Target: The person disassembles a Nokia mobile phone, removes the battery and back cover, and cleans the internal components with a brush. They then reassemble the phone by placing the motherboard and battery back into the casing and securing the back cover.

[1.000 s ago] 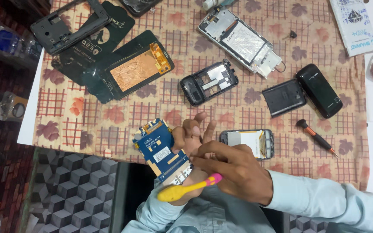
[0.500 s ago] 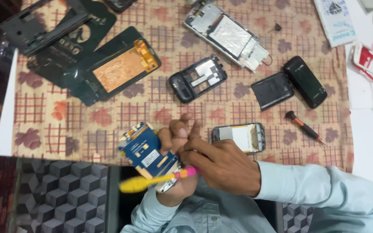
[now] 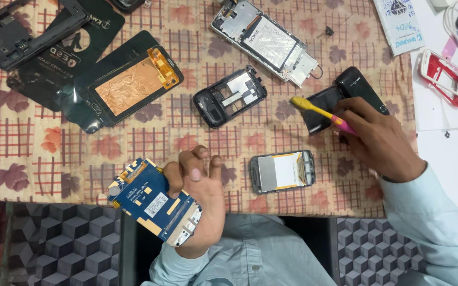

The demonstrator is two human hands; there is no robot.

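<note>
Fingers [image 3: 178, 172] of left hand [image 3: 200, 204] clasp blue circuit board's [image 3: 152, 200] right edge.

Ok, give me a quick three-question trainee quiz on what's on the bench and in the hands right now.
1. True or false: the left hand holds a blue circuit board.
2. What does the right hand hold? A) a screwdriver B) a yellow and pink toothbrush C) tweezers
3. Fill in: the toothbrush bristles point over a ____ phone part lying on the checked cloth.

Key:
1. True; the board sits in the palm at the near table edge.
2. B; the hand grips the pink handle end.
3. Black; it lies beside a black phone, right of the open phone frame.
</note>
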